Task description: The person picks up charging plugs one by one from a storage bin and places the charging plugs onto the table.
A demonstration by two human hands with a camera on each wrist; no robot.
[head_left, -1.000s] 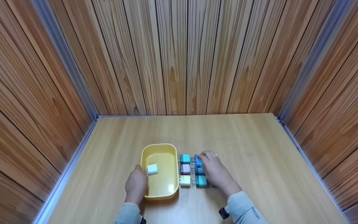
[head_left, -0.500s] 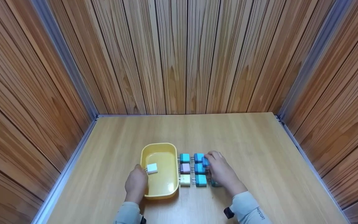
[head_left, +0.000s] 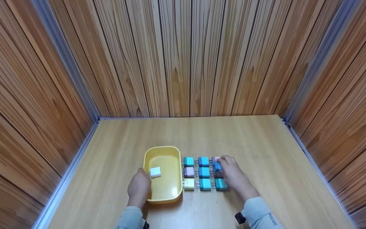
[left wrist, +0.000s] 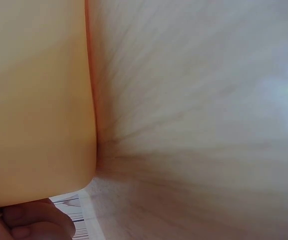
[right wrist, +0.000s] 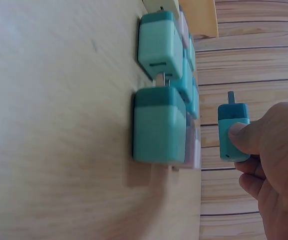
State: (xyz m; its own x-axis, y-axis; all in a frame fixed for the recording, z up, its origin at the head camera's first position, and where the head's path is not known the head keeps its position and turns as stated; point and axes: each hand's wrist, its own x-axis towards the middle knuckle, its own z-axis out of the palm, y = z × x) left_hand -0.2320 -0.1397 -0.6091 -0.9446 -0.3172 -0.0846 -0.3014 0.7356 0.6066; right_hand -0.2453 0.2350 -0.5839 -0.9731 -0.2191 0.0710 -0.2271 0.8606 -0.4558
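Note:
My right hand [head_left: 235, 175] pinches a blue phone charger [right wrist: 233, 135] between thumb and fingers, its prongs pointing away from the palm. It is raised above the right column of chargers, where a pink one [head_left: 215, 158] and a dark one [head_left: 218, 174] are partly covered and a teal one [head_left: 221, 184] shows at the near end. My left hand [head_left: 139, 186] grips the left side of a yellow tray [head_left: 167, 201]; in the left wrist view, curled fingers [left wrist: 39, 220] lie against its wall. Inside the tray sits a white charger [head_left: 155, 172], prongs toward that hand.
Beside the tray, a column holds a teal charger [head_left: 188, 161], a lilac one [head_left: 189, 172] and a pale yellow one [head_left: 189, 184]. The middle column has blue ones [head_left: 203, 161] and a teal one [head_left: 205, 184]. Wood-patterned walls [head_left: 183, 63] enclose the tabletop [head_left: 265, 152].
My right hand has carried the blue charger rightward, from over the middle column to over the right one, uncovering the middle chargers. The left hand and tray have stayed put.

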